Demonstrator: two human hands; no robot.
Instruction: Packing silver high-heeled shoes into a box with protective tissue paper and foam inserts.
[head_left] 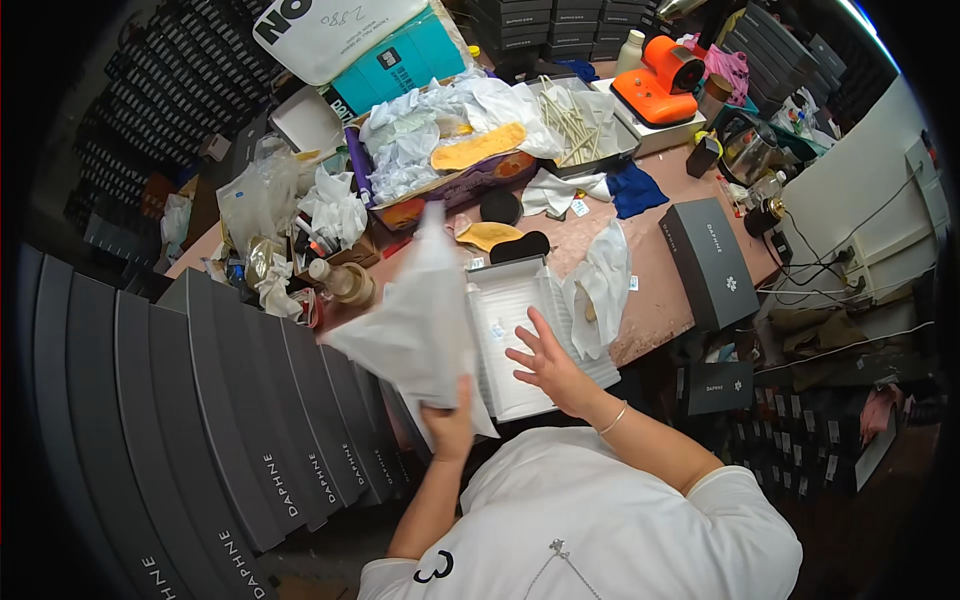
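Left hand (450,420) grips a raised tissue-paper sheet (420,310); right hand (548,362), fingers spread, hovers over the open white shoebox (500,385) on a cluttered pink worktable (655,290) amid stacked grey boxes (200,420).

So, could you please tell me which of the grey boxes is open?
The white-lined box under the right hand; the grey box lying right of it is lidded.

pink table (655,285): open white box (512,340), grey box (712,262), blue cloth (636,189).
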